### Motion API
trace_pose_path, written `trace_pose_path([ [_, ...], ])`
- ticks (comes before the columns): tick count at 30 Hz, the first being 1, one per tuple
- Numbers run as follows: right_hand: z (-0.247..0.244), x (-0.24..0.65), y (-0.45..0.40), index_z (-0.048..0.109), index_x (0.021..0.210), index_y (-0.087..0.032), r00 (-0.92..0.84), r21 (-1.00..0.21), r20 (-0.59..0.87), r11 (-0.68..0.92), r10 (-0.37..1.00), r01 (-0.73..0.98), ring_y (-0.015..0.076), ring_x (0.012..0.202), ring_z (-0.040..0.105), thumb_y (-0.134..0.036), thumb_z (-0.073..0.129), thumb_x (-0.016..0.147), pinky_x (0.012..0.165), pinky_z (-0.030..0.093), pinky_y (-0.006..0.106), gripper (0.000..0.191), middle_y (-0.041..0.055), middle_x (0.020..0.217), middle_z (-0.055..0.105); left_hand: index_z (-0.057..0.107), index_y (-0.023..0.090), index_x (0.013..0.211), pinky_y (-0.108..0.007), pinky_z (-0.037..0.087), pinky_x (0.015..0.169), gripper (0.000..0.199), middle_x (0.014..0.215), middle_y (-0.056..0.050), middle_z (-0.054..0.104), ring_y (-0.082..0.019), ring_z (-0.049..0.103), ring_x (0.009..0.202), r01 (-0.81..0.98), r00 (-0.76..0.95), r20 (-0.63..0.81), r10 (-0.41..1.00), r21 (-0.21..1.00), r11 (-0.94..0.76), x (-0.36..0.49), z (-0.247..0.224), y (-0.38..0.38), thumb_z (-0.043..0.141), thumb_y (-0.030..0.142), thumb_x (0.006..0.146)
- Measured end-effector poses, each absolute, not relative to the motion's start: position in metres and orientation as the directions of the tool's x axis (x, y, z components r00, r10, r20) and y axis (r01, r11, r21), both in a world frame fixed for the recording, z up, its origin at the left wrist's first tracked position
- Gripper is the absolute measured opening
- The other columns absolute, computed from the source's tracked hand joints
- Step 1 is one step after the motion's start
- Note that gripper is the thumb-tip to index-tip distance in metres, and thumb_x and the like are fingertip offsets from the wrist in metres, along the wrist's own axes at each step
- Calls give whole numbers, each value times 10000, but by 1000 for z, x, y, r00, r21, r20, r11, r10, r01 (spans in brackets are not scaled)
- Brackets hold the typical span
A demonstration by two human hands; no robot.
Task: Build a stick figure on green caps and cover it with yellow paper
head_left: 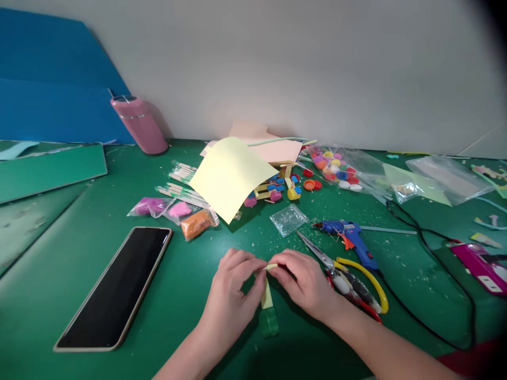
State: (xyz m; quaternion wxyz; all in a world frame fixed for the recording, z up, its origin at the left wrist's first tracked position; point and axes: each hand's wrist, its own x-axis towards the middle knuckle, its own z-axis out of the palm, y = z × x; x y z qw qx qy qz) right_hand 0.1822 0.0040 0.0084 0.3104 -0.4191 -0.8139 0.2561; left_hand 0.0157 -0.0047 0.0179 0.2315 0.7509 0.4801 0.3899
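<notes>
My left hand (237,279) and my right hand (307,279) meet over the front middle of the table. Both pinch a small pale yellow strip (271,266) between thumb and fingers; whether it is paper or thin foam I cannot tell. Below the fingertips, a longer pale yellow piece (266,295) points towards me, and a dark green piece (269,322) lies at its near end. The fingers hide whether the yellow pieces are joined. Just right of my right hand lie scissors (319,252) and yellow-handled pliers (380,293).
A blue glue gun (352,237) lies on the right, its black cord (423,248) looping across the table. A phone (114,290) lies left. Behind are a pale yellow sheet (232,174), bagged clay (196,224), bagged coloured caps (335,166) and a pink bottle (140,126).
</notes>
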Motion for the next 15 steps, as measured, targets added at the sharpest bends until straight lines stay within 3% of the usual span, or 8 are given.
trace_pose_path([
  [9,4,184,6,574,921,-176,-498,-525,400,638,769,563,166,732,580,-243,409,915,672,464,283,179,57,802,639,631,169,864,-307,418,607,120,729,-38,588,-163,510,680,577,292,373,881,665,-473,14,17,-6,527,162,806],
  [15,8,185,4,582,940,-191,-423,-630,325,527,846,570,165,716,600,-238,510,856,662,485,282,120,50,814,656,647,196,815,-301,388,597,149,717,-30,598,-156,501,654,630,338,382,860,588,-508,14,18,-3,499,177,823],
])
